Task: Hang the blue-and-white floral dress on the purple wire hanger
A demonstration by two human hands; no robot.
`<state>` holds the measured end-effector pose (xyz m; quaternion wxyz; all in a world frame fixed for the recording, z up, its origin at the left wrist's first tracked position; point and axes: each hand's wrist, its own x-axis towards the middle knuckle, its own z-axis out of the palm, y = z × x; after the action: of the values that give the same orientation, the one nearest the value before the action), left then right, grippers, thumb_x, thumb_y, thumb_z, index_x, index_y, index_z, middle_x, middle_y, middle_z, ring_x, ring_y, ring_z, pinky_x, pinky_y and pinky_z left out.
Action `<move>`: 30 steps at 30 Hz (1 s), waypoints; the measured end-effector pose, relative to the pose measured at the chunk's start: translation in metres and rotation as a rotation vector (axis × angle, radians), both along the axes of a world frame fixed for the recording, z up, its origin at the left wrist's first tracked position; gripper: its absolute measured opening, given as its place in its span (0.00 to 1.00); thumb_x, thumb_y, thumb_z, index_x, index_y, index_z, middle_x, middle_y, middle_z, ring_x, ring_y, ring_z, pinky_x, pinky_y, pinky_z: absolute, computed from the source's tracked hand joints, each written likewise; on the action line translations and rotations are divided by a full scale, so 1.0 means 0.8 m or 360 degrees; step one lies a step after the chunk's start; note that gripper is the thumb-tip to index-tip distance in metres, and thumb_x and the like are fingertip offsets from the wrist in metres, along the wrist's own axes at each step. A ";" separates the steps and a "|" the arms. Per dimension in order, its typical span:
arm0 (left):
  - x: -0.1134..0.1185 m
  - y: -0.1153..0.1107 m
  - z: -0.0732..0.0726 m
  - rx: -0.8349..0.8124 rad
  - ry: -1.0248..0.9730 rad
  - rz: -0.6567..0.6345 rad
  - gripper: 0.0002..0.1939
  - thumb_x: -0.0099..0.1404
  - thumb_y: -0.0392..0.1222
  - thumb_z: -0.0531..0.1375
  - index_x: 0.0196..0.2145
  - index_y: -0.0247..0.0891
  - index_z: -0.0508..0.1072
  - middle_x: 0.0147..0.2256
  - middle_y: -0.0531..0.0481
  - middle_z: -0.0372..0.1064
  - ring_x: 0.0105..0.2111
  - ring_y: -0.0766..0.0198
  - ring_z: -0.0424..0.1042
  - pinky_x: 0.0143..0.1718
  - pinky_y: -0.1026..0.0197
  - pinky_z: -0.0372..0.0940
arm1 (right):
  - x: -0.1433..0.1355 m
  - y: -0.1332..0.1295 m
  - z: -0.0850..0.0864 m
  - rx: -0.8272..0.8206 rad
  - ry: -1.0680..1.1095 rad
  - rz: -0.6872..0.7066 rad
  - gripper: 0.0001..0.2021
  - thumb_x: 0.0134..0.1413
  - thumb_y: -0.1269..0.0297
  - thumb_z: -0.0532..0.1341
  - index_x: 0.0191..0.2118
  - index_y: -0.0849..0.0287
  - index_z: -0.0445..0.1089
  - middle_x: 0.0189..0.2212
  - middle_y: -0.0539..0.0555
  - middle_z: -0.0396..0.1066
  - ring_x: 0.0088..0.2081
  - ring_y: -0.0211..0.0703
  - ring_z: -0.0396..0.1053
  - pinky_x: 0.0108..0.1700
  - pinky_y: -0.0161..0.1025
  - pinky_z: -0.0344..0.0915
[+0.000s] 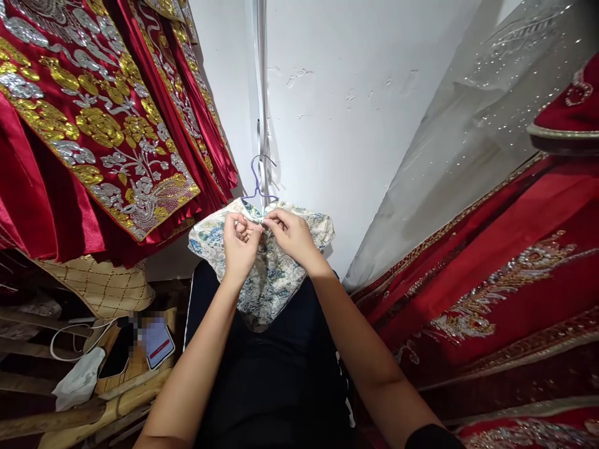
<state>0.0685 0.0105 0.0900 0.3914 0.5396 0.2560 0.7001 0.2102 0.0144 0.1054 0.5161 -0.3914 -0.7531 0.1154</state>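
A cream garment with a blue and green floral pattern (pixel 262 293) hangs on a thin purple hanger (pixel 256 179) in front of me, its lower part over my lap. At the middle of its neckline, my left hand (pixel 241 244) is closed, thumb and forefinger pinching the fabric edge. My right hand (pixel 291 236) meets it there from the right, also pinching at the collar. The fingertips of both hands nearly touch. Whatever small fastening lies between them is too small to make out.
Red garments with gold and silver embroidery (pixel 107 125) hang at left. On the right are a beaded red garment (pixel 468 312) and a sheer sparkly white cloth (pixel 449 143). Below left, a phone (pixel 158 343), white cable (pixel 56 340) and crumpled tissue (pixel 80 379) lie on a wooden rack.
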 end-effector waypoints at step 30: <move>-0.087 0.132 -0.041 -0.0092 0.1017 0.0440 0.08 0.61 0.43 0.57 0.33 0.37 0.74 0.31 0.51 0.67 0.35 0.59 0.65 0.38 0.61 0.58 | 0.146 -0.074 -0.091 0.0018 0.1419 -0.0614 0.10 0.55 0.57 0.60 0.41 0.53 0.69 0.41 0.59 0.73 0.49 0.50 0.71 0.60 0.51 0.65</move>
<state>-0.0015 0.1157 0.0571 0.2079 0.6805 0.4559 0.5346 0.3271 -0.0450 0.0322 0.8026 -0.4335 -0.3728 0.1700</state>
